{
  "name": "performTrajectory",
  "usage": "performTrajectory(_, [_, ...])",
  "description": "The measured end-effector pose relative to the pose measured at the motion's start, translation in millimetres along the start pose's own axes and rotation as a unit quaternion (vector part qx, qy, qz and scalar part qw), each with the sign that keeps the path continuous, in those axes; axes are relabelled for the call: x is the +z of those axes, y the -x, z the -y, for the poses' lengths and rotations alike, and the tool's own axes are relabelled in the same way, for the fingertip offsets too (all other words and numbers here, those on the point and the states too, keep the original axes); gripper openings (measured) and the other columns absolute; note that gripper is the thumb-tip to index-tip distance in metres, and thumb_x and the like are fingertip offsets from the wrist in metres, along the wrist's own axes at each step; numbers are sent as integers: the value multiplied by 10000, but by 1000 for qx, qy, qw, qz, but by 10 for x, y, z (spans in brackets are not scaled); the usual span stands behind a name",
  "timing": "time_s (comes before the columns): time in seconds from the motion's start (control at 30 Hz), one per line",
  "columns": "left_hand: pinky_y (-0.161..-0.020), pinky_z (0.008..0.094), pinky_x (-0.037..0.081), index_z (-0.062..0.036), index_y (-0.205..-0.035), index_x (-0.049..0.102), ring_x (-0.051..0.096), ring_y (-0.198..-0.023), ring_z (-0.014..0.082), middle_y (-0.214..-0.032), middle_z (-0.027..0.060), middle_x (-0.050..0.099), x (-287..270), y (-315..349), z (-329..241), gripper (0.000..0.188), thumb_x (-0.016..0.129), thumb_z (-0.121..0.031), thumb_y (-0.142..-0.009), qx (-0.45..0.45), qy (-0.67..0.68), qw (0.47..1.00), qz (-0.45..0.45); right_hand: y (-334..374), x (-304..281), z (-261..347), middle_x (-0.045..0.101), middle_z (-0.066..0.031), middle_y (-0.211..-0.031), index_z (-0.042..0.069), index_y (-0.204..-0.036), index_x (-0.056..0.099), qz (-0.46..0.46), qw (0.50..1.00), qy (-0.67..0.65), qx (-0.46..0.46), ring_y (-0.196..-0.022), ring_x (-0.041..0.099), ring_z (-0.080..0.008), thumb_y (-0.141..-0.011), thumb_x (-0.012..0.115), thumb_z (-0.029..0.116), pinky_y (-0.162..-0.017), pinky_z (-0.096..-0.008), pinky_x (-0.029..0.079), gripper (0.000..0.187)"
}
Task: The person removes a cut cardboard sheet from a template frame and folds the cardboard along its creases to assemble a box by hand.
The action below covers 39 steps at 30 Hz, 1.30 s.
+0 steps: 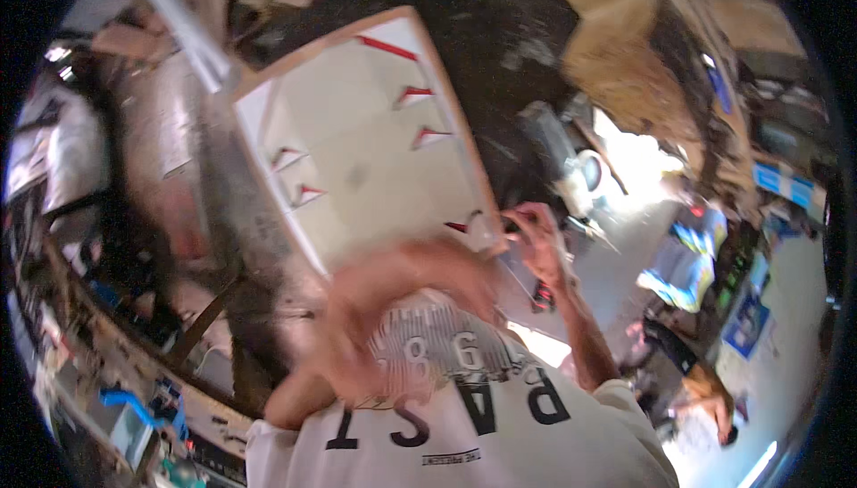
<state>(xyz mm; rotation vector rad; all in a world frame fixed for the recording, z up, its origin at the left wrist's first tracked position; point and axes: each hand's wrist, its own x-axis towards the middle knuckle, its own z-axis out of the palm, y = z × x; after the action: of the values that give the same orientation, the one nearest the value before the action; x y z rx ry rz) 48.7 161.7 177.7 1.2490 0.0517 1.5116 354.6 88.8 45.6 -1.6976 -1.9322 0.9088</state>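
Head view: R hand (538,242) at near-right corner of framed panel (357,135), fingers curled w/ narrow gap; can't tell if gripping rim (457,125) or just beside it. L hand (455,265) badly blurred, bent across chest by near edge of panel; can't tell how open, nor if holding anything. Panel in front of white shirt (500,434), pale face showing, askew against dark surface (513,46); support underneath unclear. Inside rim: red strip (387,48) toward far-right corner, plus small red-and-white bits (415,96) along both sides. Prob. stiff, fairly light, awkward due to width; face maybe slippery, easily marked. Best held by rim, both long sides, clear of red bits. Farther out: pale pole (174,15) upper L; blue-and-white bundle (683,260) R; another person (705,394) lower R.
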Motion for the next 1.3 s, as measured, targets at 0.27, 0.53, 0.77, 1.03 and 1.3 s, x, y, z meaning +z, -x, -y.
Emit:
performTrajectory(0.27, [-754, 340, 420, 8, -1254, 661, 547, -989, 241, -1371, 282, 527, 1316, -644, -604, 872, 735, -698, -748, 46, 473, 866, -159, -24, -107, -295, 604, -111, -970, 37, -1005, 642, 104, 993, 10, 59, -899, 627, -258, -735, 730, -49, -720, -371, 530, 296])
performTrajectory(0.53, [-874, 388, 483, -28, -1150, 615, 594, -996, 236, -1084, 126, 637, 198, 288, -379, 505, 812, -298, -771, -229, -231, 921, -214, -67, -100, -132, 558, -125, -986, 44, -1014, 622, 69, 989, 117, -61, -895, 608, -317, -752, 711, -44, -719, -394, 549, 291])
performTrajectory(0.77, [-1021, 443, 385, 10, -1236, 576, 529, -1177, 281, -1201, 165, 600, -806, 2566, -173, 743, 301, -641, -1006, -610, -127, 570, -535, 9, 35, -302, 558, -115, -939, 40, -894, 599, 74, 991, 115, 4, -824, 610, -262, -748, 672, -60, -651, -366, 544, 191])
performTrajectory(1.03, [-866, 368, 482, 60, -1205, 624, 624, -931, 249, -1048, 152, 678, -973, 2395, -261, 691, 335, -544, -1036, -566, -292, 584, -503, 144, -224, -477, 590, -32, -802, 58, -839, 592, 59, 963, -137, 223, -728, 601, -132, -865, 733, 74, -675, -307, 505, 144])
performTrajectory(1.3, [-1023, 473, 434, 60, -1302, 517, 576, -1193, 358, -1305, 272, 560, -1228, 2013, -531, 589, 433, -458, -1034, -511, -505, 530, -450, -454, -96, -256, 676, -59, -876, 10, -991, 634, -166, 969, -1, 183, -793, 637, -143, -887, 722, 129, -701, -286, 509, 181])
